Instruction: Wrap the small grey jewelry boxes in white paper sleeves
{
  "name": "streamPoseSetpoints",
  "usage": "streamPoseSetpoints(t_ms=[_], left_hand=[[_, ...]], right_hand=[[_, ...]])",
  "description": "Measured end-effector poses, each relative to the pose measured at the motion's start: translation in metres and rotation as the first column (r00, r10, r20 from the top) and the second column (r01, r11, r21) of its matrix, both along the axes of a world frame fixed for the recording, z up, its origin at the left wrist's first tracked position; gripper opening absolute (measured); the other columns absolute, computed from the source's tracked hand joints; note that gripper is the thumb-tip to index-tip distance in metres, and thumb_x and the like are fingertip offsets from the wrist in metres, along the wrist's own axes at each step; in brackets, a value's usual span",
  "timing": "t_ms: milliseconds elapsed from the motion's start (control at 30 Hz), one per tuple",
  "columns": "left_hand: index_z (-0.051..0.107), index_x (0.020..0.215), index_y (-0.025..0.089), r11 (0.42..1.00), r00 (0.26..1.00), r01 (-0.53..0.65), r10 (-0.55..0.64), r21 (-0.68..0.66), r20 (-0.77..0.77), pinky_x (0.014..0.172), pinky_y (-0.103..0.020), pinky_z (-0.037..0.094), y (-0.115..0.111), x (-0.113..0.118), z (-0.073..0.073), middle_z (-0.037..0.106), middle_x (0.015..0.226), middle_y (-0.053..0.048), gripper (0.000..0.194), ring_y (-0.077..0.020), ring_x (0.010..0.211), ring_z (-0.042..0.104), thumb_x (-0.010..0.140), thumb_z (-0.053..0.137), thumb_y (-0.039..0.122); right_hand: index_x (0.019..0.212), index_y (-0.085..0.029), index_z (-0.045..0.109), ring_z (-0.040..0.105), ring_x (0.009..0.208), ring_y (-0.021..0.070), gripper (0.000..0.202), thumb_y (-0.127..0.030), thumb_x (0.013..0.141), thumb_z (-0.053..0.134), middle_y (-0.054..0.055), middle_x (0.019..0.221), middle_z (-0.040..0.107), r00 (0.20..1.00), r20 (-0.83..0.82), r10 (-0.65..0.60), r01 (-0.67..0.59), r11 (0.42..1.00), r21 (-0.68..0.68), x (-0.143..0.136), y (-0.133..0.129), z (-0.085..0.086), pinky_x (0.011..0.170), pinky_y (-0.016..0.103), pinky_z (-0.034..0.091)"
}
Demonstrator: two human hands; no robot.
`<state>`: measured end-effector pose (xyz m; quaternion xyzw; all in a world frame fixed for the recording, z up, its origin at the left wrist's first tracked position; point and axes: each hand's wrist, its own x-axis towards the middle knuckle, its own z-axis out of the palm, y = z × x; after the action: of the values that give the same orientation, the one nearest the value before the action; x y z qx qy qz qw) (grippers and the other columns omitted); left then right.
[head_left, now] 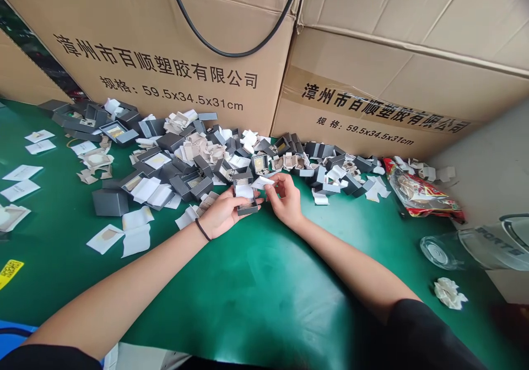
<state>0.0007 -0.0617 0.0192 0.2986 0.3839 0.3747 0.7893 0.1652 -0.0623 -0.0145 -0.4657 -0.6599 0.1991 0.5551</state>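
In the middle of the view, my left hand (223, 214) grips a small dark grey gift box (247, 209) with its lid raised and white lining showing. Just right of the box, my right hand (286, 200) pinches a small white paper card (262, 182) between thumb and fingertips. Both hands are close together above the green tabletop (256, 293). Beyond them lies a long heap of similar grey boxes (182, 185), several standing open, mixed with white papers and beige inserts (202, 146). What lies inside the held box is too small to make out.
Large cardboard cartons (165, 39) stand along the back, with a black cable (231, 54) hanging in front. At the right are a red food packet (421, 193), a clear plastic bottle (475, 248) and crumpled tissue (449, 293). White cards (20, 189) and a yellow label (10, 272) lie left.
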Motion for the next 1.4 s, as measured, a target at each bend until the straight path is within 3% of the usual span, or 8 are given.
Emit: streamPoseSetpoints(t_ms=[100,233,500,633,800,1033,1267,1400], left_hand=[[0.057,0.103,0.018,0.998,1.0,0.004,-0.005,0.059,0.014,0.078,-0.029,0.05,0.0,0.001,-0.003,0.065,0.097,-0.005,0.033,-0.0156,0.087,0.062,0.073,0.055,0.005],[0.058,0.097,0.022,0.992,0.999,0.053,-0.053,0.115,-0.007,0.069,-0.021,0.047,-0.001,0.0,-0.011,0.061,0.094,0.0,0.024,-0.0107,0.083,0.057,0.075,0.059,0.014],[0.056,0.1,0.024,0.989,0.996,0.087,-0.084,0.12,-0.03,0.08,-0.037,0.049,0.0,0.0,-0.021,0.057,0.097,-0.002,0.021,-0.0151,0.089,0.054,0.082,0.056,0.036],[0.055,0.101,0.025,0.983,0.993,0.101,-0.089,0.155,-0.083,0.08,-0.037,0.049,0.002,0.0,-0.026,0.054,0.086,0.0,0.026,-0.0131,0.082,0.053,0.081,0.056,0.041],[0.055,0.099,0.025,0.977,0.99,0.119,-0.102,0.18,-0.097,0.076,-0.031,0.049,0.0,-0.002,-0.023,0.052,0.083,0.001,0.027,-0.0111,0.077,0.051,0.079,0.058,0.042],[0.055,0.097,0.024,0.984,0.997,0.07,-0.062,0.161,-0.052,0.078,-0.036,0.051,-0.001,0.0,-0.019,0.055,0.084,0.0,0.022,-0.0114,0.076,0.053,0.082,0.055,0.04],[0.055,0.097,0.023,0.988,0.996,0.069,-0.06,0.141,-0.067,0.079,-0.039,0.051,-0.003,0.001,-0.016,0.057,0.088,-0.002,0.022,-0.0145,0.083,0.055,0.082,0.055,0.04],[0.055,0.102,0.022,0.979,0.99,0.136,-0.131,0.151,-0.043,0.08,-0.04,0.051,-0.002,0.0,-0.017,0.058,0.093,-0.003,0.026,-0.015,0.084,0.056,0.083,0.054,0.04]], right_hand=[[0.102,-0.022,0.05,0.059,0.068,0.0106,0.016,-0.026,0.087,0.048,0.004,0.094,0.061,0.996,0.087,0.019,-0.029,0.993,0.112,0.0,-0.003,0.0,0.061,0.023,0.051],[0.098,-0.022,0.053,0.061,0.072,0.0119,0.013,-0.02,0.088,0.045,0.004,0.091,0.062,0.982,0.183,0.053,-0.09,0.975,0.203,-0.001,-0.004,0.003,0.066,0.025,0.053],[0.091,-0.021,0.057,0.061,0.08,0.014,0.012,-0.021,0.088,0.046,0.005,0.089,0.064,0.967,0.253,0.005,-0.067,0.969,0.237,-0.001,-0.001,0.007,0.069,0.027,0.052],[0.09,-0.02,0.059,0.061,0.077,0.0136,0.012,-0.02,0.088,0.047,0.004,0.085,0.066,0.963,0.269,-0.012,-0.057,0.968,0.245,0.0,-0.002,0.008,0.069,0.026,0.051],[0.09,-0.02,0.06,0.06,0.077,0.0148,0.015,-0.02,0.088,0.046,0.004,0.084,0.066,0.955,0.29,-0.061,-0.019,0.964,0.263,0.001,-0.002,0.008,0.069,0.028,0.05],[0.094,-0.023,0.062,0.056,0.079,0.0174,0.018,-0.024,0.088,0.046,0.004,0.088,0.065,0.924,0.382,-0.008,-0.076,0.976,0.204,0.002,0.0,0.005,0.072,0.034,0.048],[0.092,-0.025,0.067,0.051,0.08,0.0178,0.014,-0.023,0.083,0.056,0.006,0.091,0.061,0.897,0.402,-0.181,0.024,0.93,0.366,0.005,0.002,0.004,0.064,0.03,0.046],[0.094,-0.026,0.067,0.051,0.075,0.0152,0.016,-0.022,0.083,0.057,0.004,0.088,0.061,0.893,0.412,-0.18,0.019,0.93,0.366,0.007,0.003,0.001,0.061,0.027,0.045]])
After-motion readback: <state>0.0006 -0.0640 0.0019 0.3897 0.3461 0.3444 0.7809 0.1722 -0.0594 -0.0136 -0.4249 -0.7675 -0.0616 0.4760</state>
